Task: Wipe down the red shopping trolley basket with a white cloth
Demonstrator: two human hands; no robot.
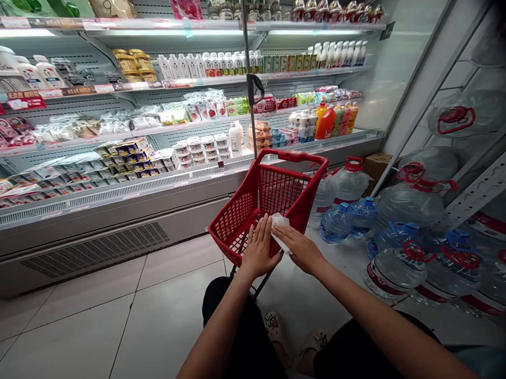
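Observation:
A red plastic shopping cart (237, 212) with perforated walls stands right in front of my knees. My right hand (298, 246) has a white tissue (282, 220) under its fingers, at the cart's near right side. Just to the left, my left hand (258, 249) lies flat over the near rim, its fingers straight and pointing into the cart. The two hands are close together. My palms and the part of the rim beneath them are hidden.
Beyond the cart runs a lit refrigerated shelf unit (187, 205) stocked with yogurt, milk and drinks. Large water bottles (394, 270) crowd the floor at the right, beside a white rack. Pale floor tiles (75, 339) stretch to the left.

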